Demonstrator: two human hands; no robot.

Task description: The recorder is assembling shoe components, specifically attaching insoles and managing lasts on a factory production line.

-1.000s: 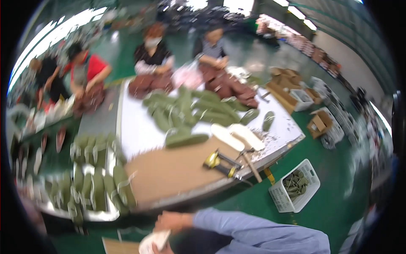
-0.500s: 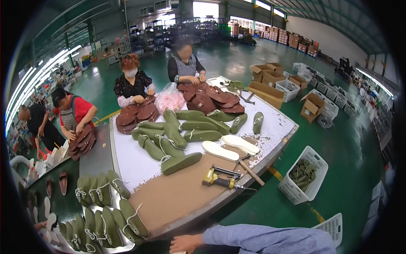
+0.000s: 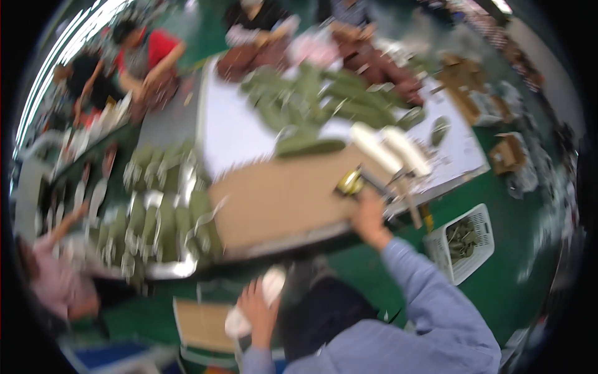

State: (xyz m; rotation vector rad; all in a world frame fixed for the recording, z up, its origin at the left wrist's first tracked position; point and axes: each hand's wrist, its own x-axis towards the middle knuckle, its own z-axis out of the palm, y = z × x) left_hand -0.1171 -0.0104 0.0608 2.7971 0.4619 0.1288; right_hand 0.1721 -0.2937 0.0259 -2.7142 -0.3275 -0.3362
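Note:
My left hand [image 3: 258,310], low in the picture before the table edge, is closed around a pale, blurred insole [image 3: 273,285] that shows above and below the fingers. My right hand [image 3: 372,216] reaches over the table's front edge, its fingers wrapped round the dark handle of a yellow and black staple gun [image 3: 350,182]; motion smears the grip. Right of the gun lies a hammer [image 3: 408,198] with a wooden handle. Behind it, two cream insoles [image 3: 378,148] rest side by side. Green shoe lasts [image 3: 309,146] with white cords are heaped farther back.
Brown cardboard [image 3: 281,201] covers the near part of the white table [image 3: 232,144]. More green lasts [image 3: 149,225] stand in rows on the left. A white basket [image 3: 481,249] stands on the floor at right. Co-workers handle brown uppers [image 3: 378,70] across the table; another person [image 3: 59,280] is at left.
The view has tilted down and swung. My right hand has moved from the near edge up to the staple gun and taken hold of it. My left hand with its insole has come into view.

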